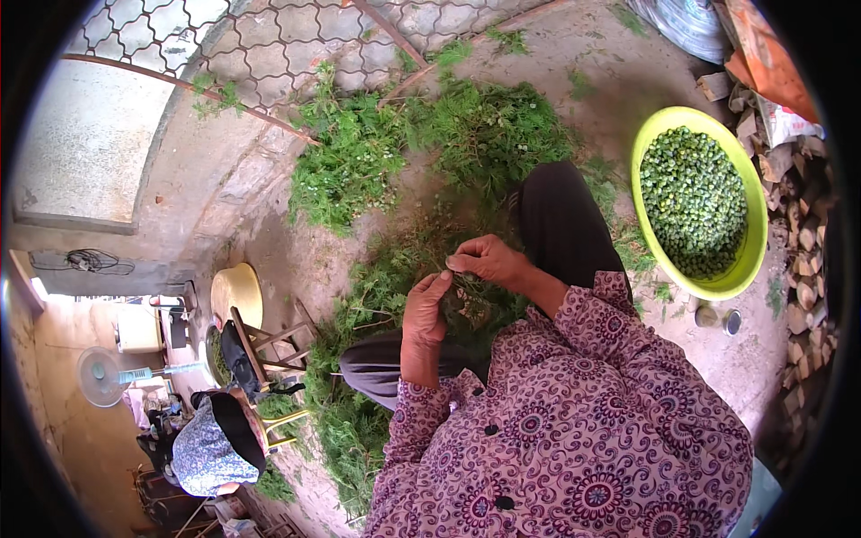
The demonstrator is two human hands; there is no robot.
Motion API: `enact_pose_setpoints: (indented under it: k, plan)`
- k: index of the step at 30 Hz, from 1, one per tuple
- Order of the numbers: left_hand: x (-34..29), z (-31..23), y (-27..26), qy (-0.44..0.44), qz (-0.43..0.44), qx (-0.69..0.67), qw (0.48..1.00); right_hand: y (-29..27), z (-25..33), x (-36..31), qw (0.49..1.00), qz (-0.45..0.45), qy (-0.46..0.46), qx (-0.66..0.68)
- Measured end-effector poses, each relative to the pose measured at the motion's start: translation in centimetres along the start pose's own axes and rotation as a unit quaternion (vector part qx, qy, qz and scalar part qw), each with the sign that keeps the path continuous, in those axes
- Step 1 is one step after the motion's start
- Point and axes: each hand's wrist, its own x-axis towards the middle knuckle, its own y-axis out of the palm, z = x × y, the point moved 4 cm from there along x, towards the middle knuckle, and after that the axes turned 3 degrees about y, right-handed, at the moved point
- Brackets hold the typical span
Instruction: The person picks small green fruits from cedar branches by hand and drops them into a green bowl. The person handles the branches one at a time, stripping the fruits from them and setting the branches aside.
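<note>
My left hand (426, 309) and my right hand (495, 260) meet over my lap, fingertips pinched together. Between them is a thin sprig (471, 300), its stems trailing below my right fingers; the small part at the fingertips is hard to make out. Feathery green cut branches (381, 282) lie on the ground around my legs. Off to the right stands a yellow-green basin (757, 255), filled with small round green cones or fruits (695, 197).
Two heaps of leafy branches (350, 161) (498, 130) lie ahead by a metal lattice (296, 45). Firewood (804, 291) is stacked at right, near a small can (733, 322). At left are a wooden chair (269, 345), a straw hat-like round object (237, 298), a fan (103, 377) and another person (215, 448).
</note>
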Motion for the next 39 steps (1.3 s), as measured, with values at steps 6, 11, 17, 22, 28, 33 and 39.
enact_pose_setpoints:
  k: [6,11,17,22,28,33,39]
  plan:
    - [0.5,0.4,-0.7,-0.043,0.001,-0.020,0.999,0.0,-0.9,0.4,0.999,-0.026,-0.016,-0.024]
    - [0.4,0.0,-0.5,0.030,-0.044,-0.047,0.997,0.3,-1.1,0.7,0.999,-0.028,0.010,-0.028]
    - [0.2,0.0,-0.8,0.045,0.026,-0.128,0.990,0.8,-1.2,0.3,0.978,-0.006,0.060,0.199]
    - [-0.3,-0.3,-2.3,0.073,0.057,-0.123,0.988,1.3,-1.3,-0.1,0.951,0.110,0.096,0.272]
    - [-0.7,-0.8,-1.9,0.082,0.013,-0.134,0.988,1.7,-1.2,-0.3,0.940,0.137,0.105,0.294]
    - [-0.7,-0.6,-1.6,0.081,-0.003,-0.152,0.985,2.0,-0.7,-0.2,0.935,0.131,0.078,0.319]
    - [-1.3,-1.0,-1.0,0.107,-0.038,-0.079,0.990,1.5,-1.0,0.2,0.960,0.102,0.029,0.259]
